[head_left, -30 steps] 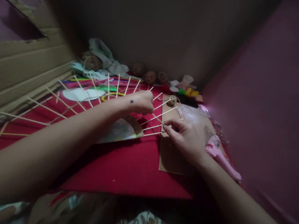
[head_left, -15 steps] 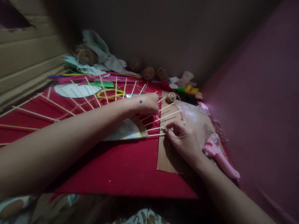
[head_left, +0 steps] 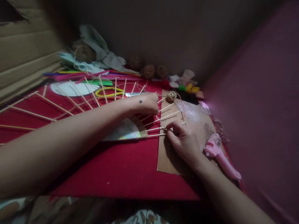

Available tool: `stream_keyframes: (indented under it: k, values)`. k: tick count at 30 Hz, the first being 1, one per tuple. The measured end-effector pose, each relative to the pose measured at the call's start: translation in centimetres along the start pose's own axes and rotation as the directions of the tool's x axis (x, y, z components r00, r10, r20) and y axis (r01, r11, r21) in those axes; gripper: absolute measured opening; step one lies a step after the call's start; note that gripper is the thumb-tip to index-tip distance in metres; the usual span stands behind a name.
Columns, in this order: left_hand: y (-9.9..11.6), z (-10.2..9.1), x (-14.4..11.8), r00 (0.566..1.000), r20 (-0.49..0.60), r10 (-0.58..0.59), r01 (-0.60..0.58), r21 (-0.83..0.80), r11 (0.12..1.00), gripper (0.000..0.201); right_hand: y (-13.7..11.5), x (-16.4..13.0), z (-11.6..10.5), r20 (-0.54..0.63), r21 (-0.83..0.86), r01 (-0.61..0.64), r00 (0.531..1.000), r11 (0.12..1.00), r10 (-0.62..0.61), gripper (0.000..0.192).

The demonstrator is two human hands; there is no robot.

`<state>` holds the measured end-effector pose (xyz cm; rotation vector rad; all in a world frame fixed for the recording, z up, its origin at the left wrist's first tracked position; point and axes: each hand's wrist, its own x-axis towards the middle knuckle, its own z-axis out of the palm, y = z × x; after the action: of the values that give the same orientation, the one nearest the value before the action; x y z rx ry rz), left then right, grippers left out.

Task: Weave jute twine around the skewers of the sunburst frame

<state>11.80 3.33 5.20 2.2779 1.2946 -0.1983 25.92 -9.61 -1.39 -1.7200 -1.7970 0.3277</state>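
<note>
Thin wooden sticks (head_left: 163,119) fan out from a half-round, pale patterned piece (head_left: 123,130) lying on the red table. A woven twine band (head_left: 143,131) edges this piece at the sticks' base. My left hand (head_left: 150,103) is closed in a fist above the sticks, its fingertips hidden beneath. From it a strand of twine (head_left: 160,120) slants down to my right hand (head_left: 183,137). There, thumb and forefinger are pinched on the strand, beside the ends of the lowest sticks. A small ball of twine (head_left: 171,96) rests just beyond the hands.
A brown board (head_left: 167,161) lies under my right hand, with a pink glue gun (head_left: 216,151) to its right. Yellow-handled scissors (head_left: 109,92) and a white oval (head_left: 72,89) are behind my left forearm. Twine balls (head_left: 149,71), pipe cleaners (head_left: 70,75) and cloth (head_left: 102,53) line the back.
The hands hold nearly the same pose over the sticks. My view has shifted slightly, so the things at the left appear a little further left.
</note>
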Motion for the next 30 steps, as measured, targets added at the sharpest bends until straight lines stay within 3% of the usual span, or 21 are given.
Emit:
stream_keyframes:
  k: [16, 25, 30]
  values:
    - [-0.35, 0.50, 0.67, 0.999, 0.042, 0.012, -0.009, -0.062, 0.998, 0.013, -0.80, 0.07, -0.05, 0.038, -0.246, 0.078, 0.997, 0.966, -0.071, 0.015]
    - [-0.36, 0.66, 0.68, 0.997, 0.075, 0.010, -0.007, -0.041, 0.999, 0.015, -0.48, -0.36, -0.04, 0.109, -0.523, 0.290, 0.955, 0.802, -0.274, 0.022]
    - [-0.06, 0.79, 0.28, 0.998, 0.058, 0.011, -0.009, -0.031, 0.999, 0.017, -0.09, -0.38, 0.08, 0.127, -0.573, 0.350, 0.931, 0.741, -0.342, 0.026]
